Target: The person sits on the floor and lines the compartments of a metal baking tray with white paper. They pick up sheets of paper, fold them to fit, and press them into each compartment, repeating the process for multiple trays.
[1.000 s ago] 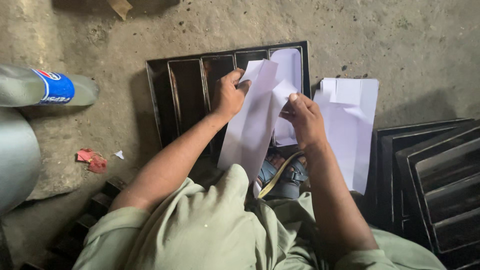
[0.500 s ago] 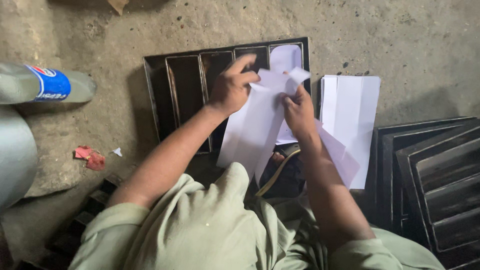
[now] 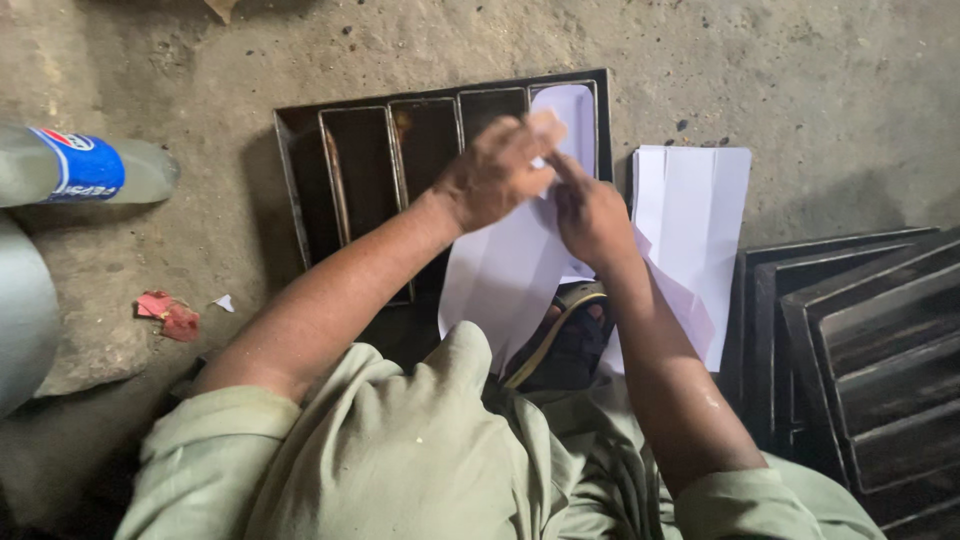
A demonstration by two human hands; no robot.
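Observation:
My left hand [image 3: 495, 170] and my right hand [image 3: 590, 215] both pinch the top of a white paper sheet [image 3: 500, 280] that hangs down over my lap. Under them lies a dark metal tray [image 3: 360, 170] with several long slots; its rightmost slot holds a white paper liner [image 3: 572, 115]. A stack of folded white sheets [image 3: 695, 230] lies on the floor just right of my right hand.
More dark slotted trays [image 3: 860, 340] are stacked at the right. A plastic bottle [image 3: 80, 165] lies on its side at the left on the concrete floor, near red scraps [image 3: 170, 315]. A sandal [image 3: 565, 335] shows below the sheet.
Both hands have come together at the top of the sheet, over the tray's right slots. The sheet's upper end is now bunched between the fingers.

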